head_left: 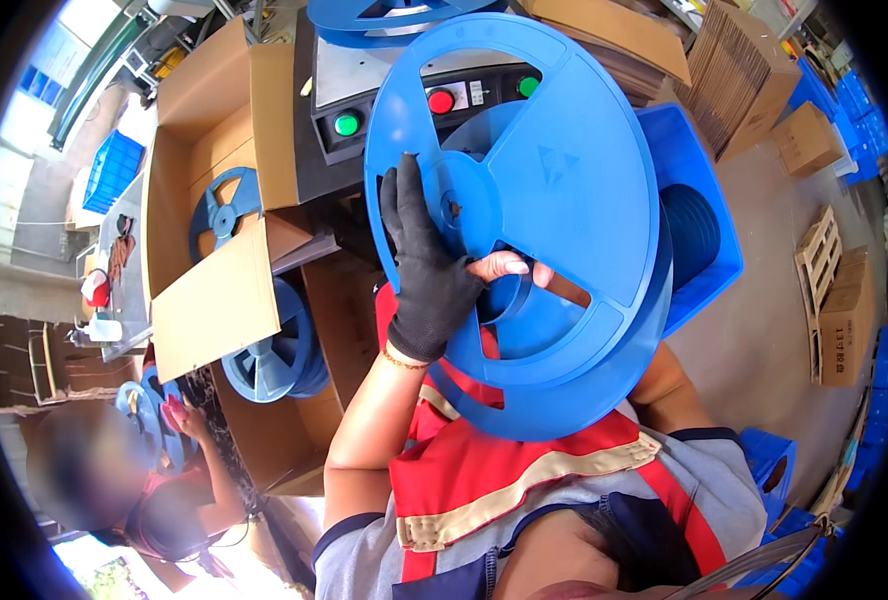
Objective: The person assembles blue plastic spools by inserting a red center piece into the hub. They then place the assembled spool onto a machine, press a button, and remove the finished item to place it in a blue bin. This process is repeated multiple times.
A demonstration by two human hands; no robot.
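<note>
A large blue plastic reel, with two flanges and wide cut-outs, is held up before my chest. My left hand, in a black glove with the thumb tip bare, grips it. Its long fingers lie along the near flange beside the hub, and its thumb reaches to a cut-out. My right hand is mostly hidden behind that flange; a little skin shows through the cut-out, close to the hub. The right forearm passes behind the reel's lower right side.
Behind the reel stands a machine with green and red buttons. Open cartons with blue reels are at left, a blue bin at right. A seated co-worker handles parts at lower left. Flattened cardboard stands at back right.
</note>
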